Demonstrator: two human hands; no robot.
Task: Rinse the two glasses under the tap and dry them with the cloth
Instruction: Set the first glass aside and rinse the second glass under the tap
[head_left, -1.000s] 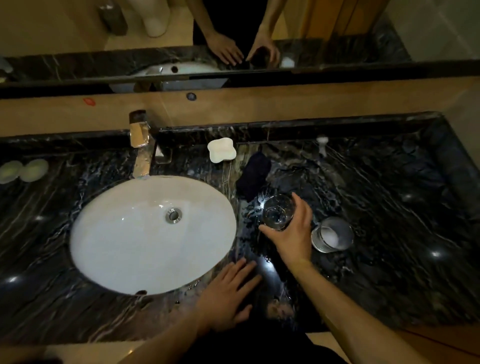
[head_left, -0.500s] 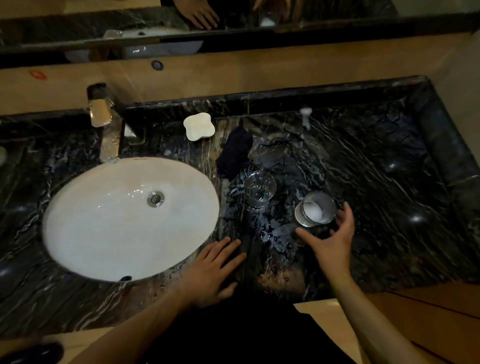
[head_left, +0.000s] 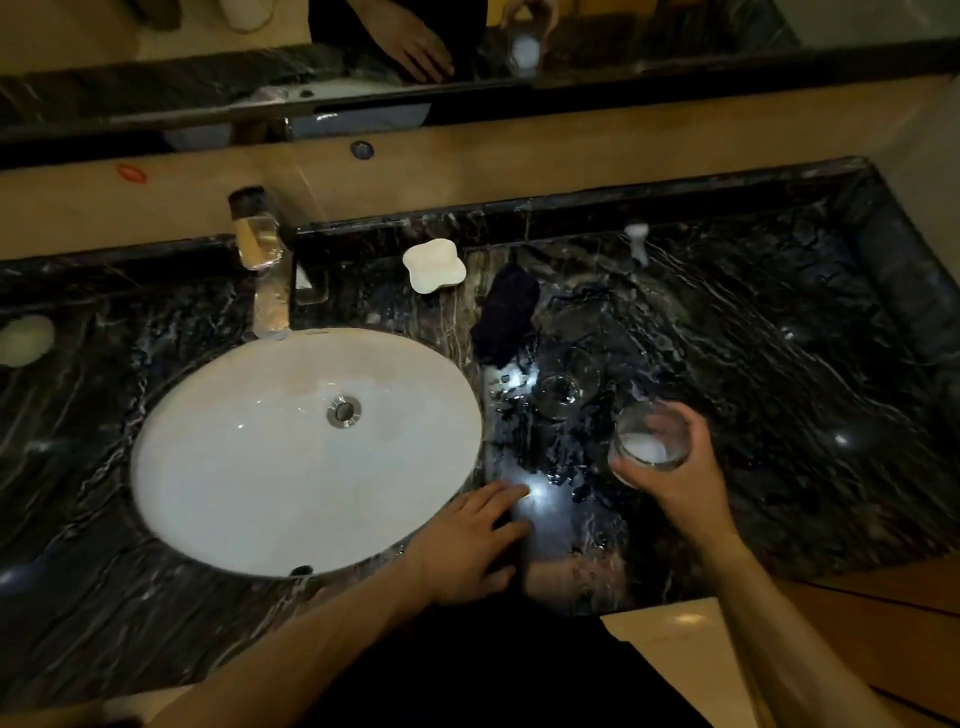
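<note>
Wet dark tabletop (head_left: 779, 364), white basin (head_left: 260, 452) left under tap (head_left: 270, 291), dark cloth (head_left: 506, 317) far of clear glass (head_left: 558, 389), left hand (head_left: 467, 540) flat with fingers spread, right hand (head_left: 675, 483) fingers wrapping milky glass (head_left: 649, 439): likely slippery, risking a drop.

Count, countertop (head_left: 779, 364): two glasses — one (head_left: 561, 395) standing just right of the basin's rim, one (head_left: 649, 441) with white contents in my right hand (head_left: 675, 488). One dark cloth (head_left: 506, 317). One white dish (head_left: 434, 265) at the back edge. One basin (head_left: 260, 467), one tap (head_left: 267, 291).
</note>
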